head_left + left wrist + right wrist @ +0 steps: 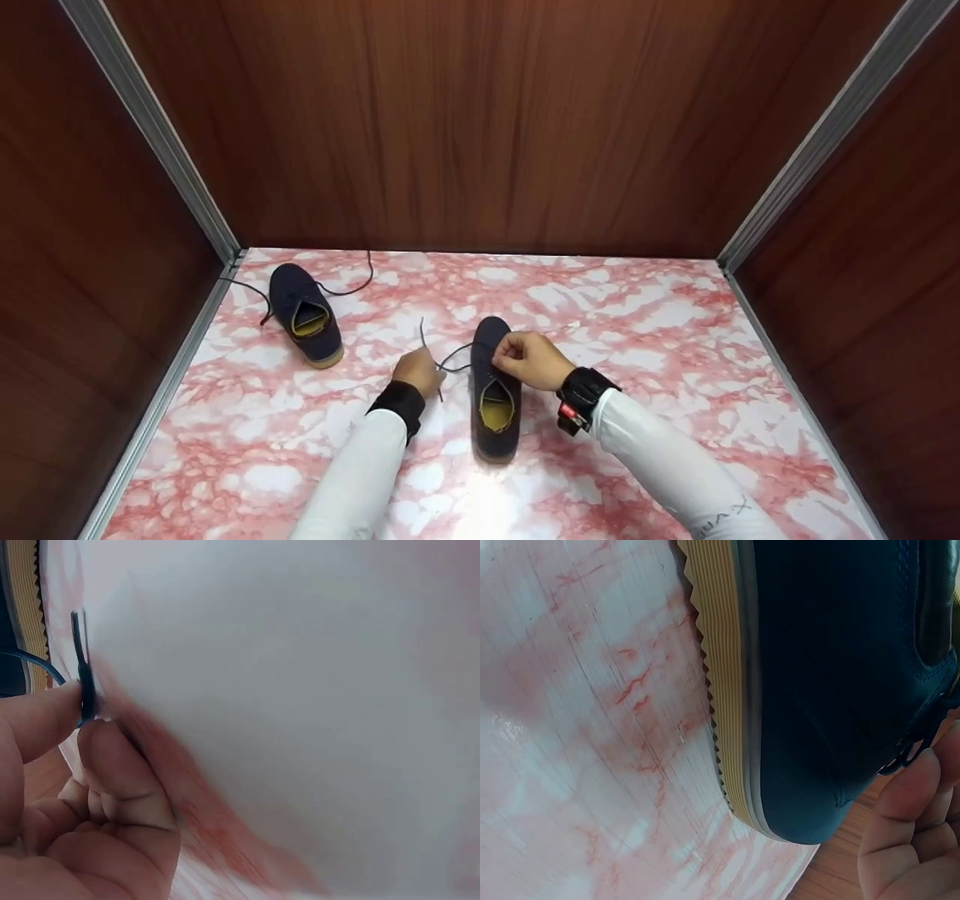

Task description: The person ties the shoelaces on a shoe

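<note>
Just now both hands work at the near shoe (495, 405), which stands on the pink-and-white marbled floor (637, 330) about midway between its left and right edges, toe pointing toward the back wall (480, 120). The left hand (418, 372) sits just left of the shoe and pinches a dark lace (450, 358) between thumb and forefinger; the left wrist view shows the lace end (82, 675) squeezed between those fingertips (105, 742), with the other fingers curled under. The right hand (529, 358) rests over the shoe's lacing area, fingers curled; whether they grip a lace there cannot be told. In the right wrist view its fingertips (907, 840) lie beside the shoe's dark upper (832, 675) and ribbed tan sole (724, 690).

A second shoe (306, 315) lies near the floor's far left corner, its laces (352, 285) loose and trailing over the floor. Both arms wear white sleeves (660, 457) with black wrist straps (583, 394).
</note>
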### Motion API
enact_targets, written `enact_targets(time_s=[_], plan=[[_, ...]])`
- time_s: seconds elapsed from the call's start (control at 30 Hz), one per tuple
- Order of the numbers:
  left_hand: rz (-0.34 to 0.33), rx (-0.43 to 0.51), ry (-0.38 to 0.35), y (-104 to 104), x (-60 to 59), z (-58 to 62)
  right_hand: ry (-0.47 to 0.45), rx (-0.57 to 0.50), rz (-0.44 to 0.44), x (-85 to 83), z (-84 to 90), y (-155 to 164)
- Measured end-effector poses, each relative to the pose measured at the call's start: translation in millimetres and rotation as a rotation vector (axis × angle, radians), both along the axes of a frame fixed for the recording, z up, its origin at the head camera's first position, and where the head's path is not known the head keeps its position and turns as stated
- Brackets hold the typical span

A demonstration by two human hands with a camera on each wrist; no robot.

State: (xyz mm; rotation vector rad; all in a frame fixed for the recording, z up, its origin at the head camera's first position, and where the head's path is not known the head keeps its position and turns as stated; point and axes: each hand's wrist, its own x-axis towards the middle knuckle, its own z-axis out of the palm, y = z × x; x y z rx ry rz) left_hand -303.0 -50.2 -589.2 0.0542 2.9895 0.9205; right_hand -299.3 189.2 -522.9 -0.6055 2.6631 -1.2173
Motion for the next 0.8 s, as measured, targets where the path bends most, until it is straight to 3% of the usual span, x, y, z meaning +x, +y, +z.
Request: enact_targets(time_s=[0.27,0.43,0.57,0.8], plan=[[0.008,-0.021,-0.027,1,-1.2,-0.6,-0.023,-0.016,0.001,1.4,-1.0,-1],[-0.039,0.027,-0.102,-3,-2.7,3.6,-0.014,-0.006,0.001,0.1,1.4,0],[-0.074,0.129,-0.148,-9,-2.0,6.9,-0.005,0.027,-0.011,-1.1,4.0,0],[-0.041,0.323,-0.252,-20,2.5,5.9,-0.018,0.034,-0.046,-2.8,8.3,-1]])
